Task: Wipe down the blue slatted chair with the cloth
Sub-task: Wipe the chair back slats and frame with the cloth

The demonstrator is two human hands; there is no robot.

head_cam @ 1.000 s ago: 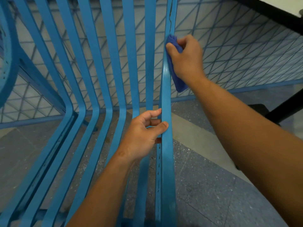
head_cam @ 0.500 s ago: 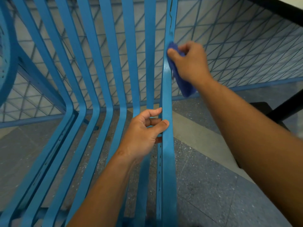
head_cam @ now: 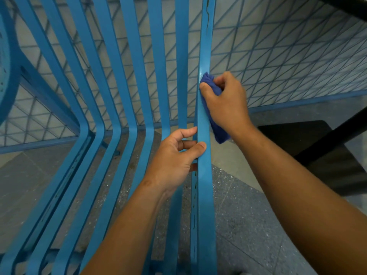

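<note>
At the rightmost slat of the blue chair, left hand grips the slat, thumb across its face. Just above, right hand pinches the dark-blue cloth against that slat's edge (tail hanging below). Beyond, tiled wall.

My right hand reaches forward with its fingers curled round the cloth, while my left hand, nearer me, pinches the outermost slat between thumb and fingers.
</note>
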